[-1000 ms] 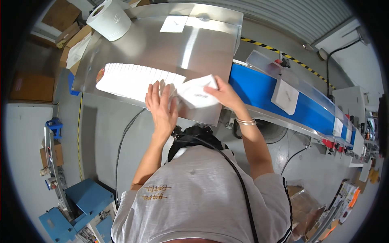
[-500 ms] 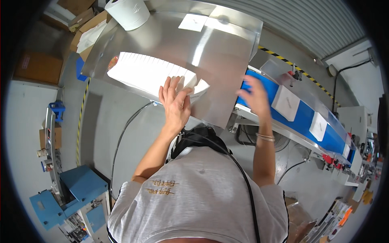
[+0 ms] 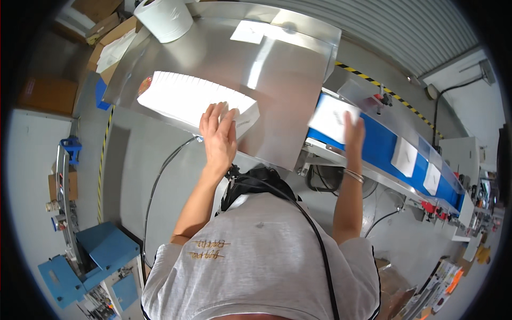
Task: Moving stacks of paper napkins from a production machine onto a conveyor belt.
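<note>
On the metal table a long row of thin white cartons (image 3: 186, 98) stands packed side by side. My left hand (image 3: 218, 141) lies against the row's right end, fingers stretched and slightly apart, touching the cartons' upper edges. To the right, my right hand (image 3: 354, 136) has its fingers on the right edge of a flat white carton (image 3: 332, 118) above the near end of the blue conveyor belt (image 3: 376, 143). Hand and carton are smeared by motion, and the underside of the grip is hidden. Farther along the belt lie two more white cartons (image 3: 404, 157) (image 3: 432, 178).
The metal table (image 3: 290, 106) bears a white roll (image 3: 164, 20) and a flat white sheet (image 3: 248, 31) toward its back. A clear guard (image 3: 418, 141) runs along the belt's far side. Blue cabinets (image 3: 109, 248) stand at lower left. A black cable (image 3: 314, 234) crosses my shirt.
The tilted carton at the row's right end now stands in line with the rest. My right hand has moved onto a carton at the belt's near end. The belt's cartons have shifted.
</note>
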Available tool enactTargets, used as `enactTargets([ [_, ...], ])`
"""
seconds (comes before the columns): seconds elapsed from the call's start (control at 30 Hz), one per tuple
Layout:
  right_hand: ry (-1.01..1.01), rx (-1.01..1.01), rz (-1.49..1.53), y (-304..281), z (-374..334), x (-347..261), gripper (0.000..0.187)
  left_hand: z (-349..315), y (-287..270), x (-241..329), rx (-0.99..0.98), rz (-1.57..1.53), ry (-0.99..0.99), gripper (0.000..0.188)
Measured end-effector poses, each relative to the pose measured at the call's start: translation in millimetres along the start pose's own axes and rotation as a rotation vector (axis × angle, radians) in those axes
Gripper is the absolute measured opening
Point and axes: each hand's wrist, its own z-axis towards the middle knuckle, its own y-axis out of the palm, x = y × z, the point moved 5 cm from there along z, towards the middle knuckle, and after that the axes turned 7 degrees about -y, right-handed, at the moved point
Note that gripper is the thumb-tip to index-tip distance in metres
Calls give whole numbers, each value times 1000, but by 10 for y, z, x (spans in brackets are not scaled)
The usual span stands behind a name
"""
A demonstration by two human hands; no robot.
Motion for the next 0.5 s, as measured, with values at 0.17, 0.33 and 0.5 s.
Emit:
enactTargets([
  [0.17,-300,163,-974,-256,26,-975,52,-49,22,-38,12,31,17,30],
  [0.33,-194,-737,-22,1008,-372,-1825,46,-68,25,-10,-39,48,16,28],
  [0.5,-501,-1043,6,1733,-599,-1878,43,12,-32,100,-109,75,43,33],
])
